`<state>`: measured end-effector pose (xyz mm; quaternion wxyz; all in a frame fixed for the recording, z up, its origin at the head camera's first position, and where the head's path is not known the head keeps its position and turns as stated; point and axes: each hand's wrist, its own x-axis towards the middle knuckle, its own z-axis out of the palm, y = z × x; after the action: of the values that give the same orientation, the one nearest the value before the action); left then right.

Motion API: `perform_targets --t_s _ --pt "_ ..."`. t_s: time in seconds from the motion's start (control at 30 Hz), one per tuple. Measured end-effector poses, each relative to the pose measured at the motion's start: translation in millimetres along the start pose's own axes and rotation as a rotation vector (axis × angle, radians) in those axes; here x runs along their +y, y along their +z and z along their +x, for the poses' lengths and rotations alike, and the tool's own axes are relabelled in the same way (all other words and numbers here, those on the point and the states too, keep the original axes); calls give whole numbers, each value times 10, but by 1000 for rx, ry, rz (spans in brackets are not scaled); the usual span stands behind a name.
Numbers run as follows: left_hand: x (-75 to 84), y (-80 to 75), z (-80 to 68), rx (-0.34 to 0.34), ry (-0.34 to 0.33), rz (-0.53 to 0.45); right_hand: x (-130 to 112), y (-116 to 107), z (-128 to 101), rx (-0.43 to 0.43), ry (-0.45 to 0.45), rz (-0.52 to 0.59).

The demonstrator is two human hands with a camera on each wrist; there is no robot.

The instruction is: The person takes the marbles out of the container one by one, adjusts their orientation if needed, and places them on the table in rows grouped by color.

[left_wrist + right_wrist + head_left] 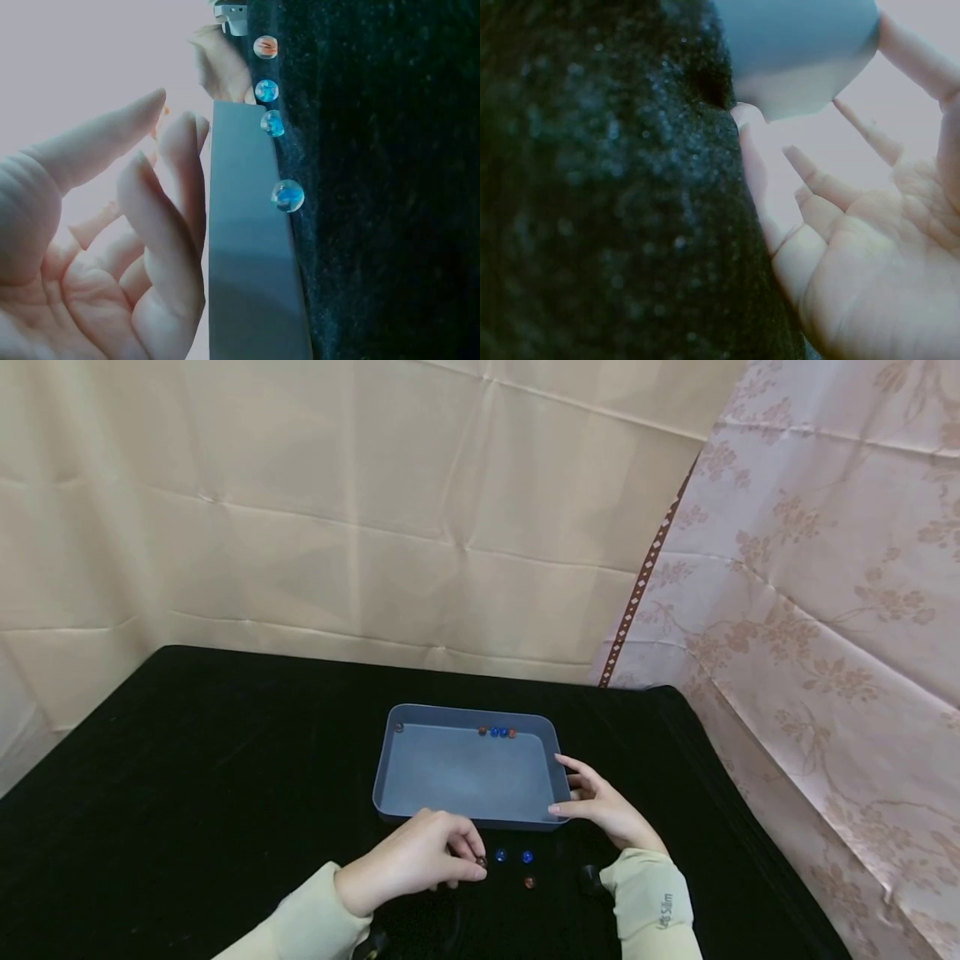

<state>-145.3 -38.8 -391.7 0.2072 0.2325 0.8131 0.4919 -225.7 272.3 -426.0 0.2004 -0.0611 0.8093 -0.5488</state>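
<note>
My left hand (423,853) pinches a dark reddish marble (481,862) between thumb and fingertips, just in front of the tray. In the left wrist view its fingers cover most of that marble. The blue-grey tray (450,768) lies flat, with my right hand (603,806) at its right end. That hand's thumb and one fingertip reach the rim, while other fingers are low by the outer wall. On the cloth are a blue marble (501,855), a second blue marble (527,857) and an orange marble (530,882). Another blue marble (288,196) shows in the left wrist view.
Along the tray's far wall sit an orange marble (482,731), two blue marbles (498,732) and another orange marble (512,733). A brownish marble (399,727) is in the far left corner. Black cloth (225,793) covers the table; a beige curtain (300,527) hangs behind.
</note>
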Motion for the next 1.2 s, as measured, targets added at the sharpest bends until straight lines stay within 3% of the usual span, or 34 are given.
perform_targets --t_s 0.7,1.07,1.2 --pt "-30 210 140 -42 -12 -20 30 15 8 15 5 7" --pt "-14 215 209 -93 -48 35 18 13 6 1 -3 3" --pt "-20 221 239 -110 -75 -3 18 12 4 0 -4 6"
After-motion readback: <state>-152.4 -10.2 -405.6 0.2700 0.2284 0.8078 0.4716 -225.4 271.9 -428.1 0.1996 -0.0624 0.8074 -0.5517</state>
